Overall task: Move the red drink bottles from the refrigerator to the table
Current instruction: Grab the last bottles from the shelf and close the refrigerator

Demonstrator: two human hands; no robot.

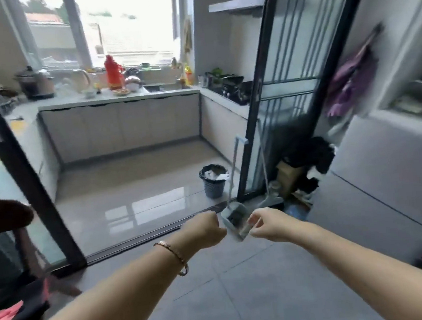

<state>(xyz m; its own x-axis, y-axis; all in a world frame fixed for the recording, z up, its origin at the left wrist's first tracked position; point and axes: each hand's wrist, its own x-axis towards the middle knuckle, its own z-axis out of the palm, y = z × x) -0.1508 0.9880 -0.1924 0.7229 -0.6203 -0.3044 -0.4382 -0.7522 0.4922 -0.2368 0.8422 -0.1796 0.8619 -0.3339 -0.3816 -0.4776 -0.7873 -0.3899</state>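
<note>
The fridge [375,183] stands right of the right hand [269,225]; no red bottles show, presumably inside. The left hand [206,230] is fisted and empty, the right loosely curled, seemingly empty through blur. Full bottles should be heavyish, stiff, perhaps slick; grip mid-body.

Possibly the refrigerator [375,178], cropped at right

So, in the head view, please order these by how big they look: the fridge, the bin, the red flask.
1. fridge: by far the largest, and also the nearest.
2. bin.
3. red flask: about as tall as the bin but narrower. It stands farther away, so its true size is unsure.
</note>
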